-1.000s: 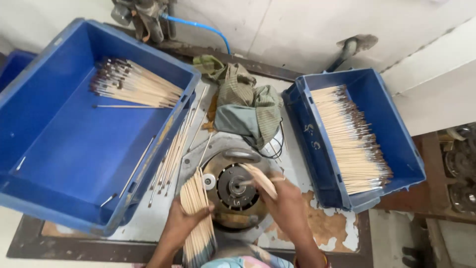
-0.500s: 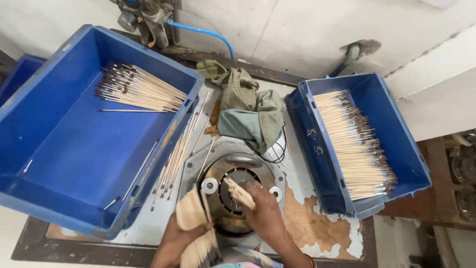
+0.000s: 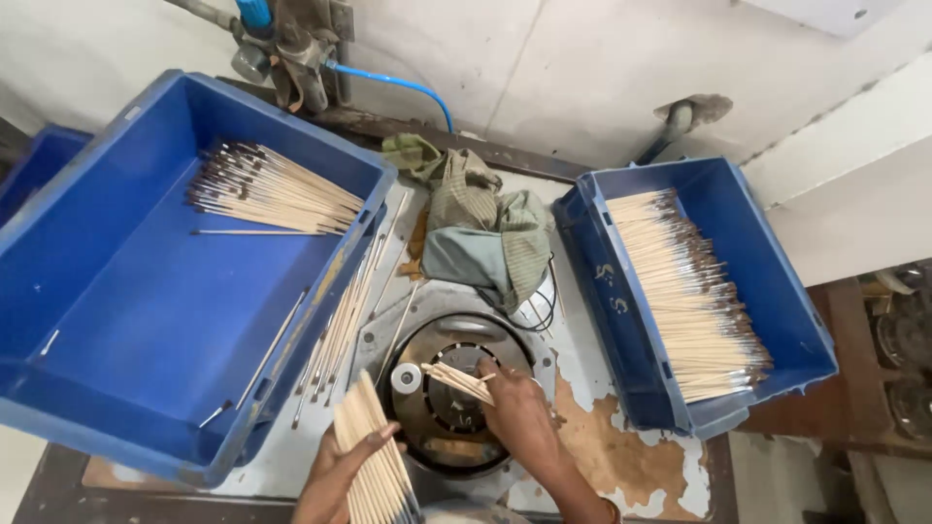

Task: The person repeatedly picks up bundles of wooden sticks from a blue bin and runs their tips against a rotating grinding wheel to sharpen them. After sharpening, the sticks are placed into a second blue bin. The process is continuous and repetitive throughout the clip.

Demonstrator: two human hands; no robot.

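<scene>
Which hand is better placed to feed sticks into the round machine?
Right. The right hand holds a few sticks over the round machine; the left hand grips the bundle beside it.

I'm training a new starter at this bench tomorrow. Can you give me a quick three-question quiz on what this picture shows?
1. True or false: the left hand holds a fanned bundle of wooden sticks.
2. Where is the right hand placing its few sticks? A) into the right blue crate B) over the round metal machine disc C) on the green cloth
3. Which crate holds the fuller, neater stack of sticks?

Key
1. True.
2. B: the right hand is over the round machine disc, not over the green cloth.
3. The right blue crate; the left blue crate has only a small pile in its far corner.
</scene>
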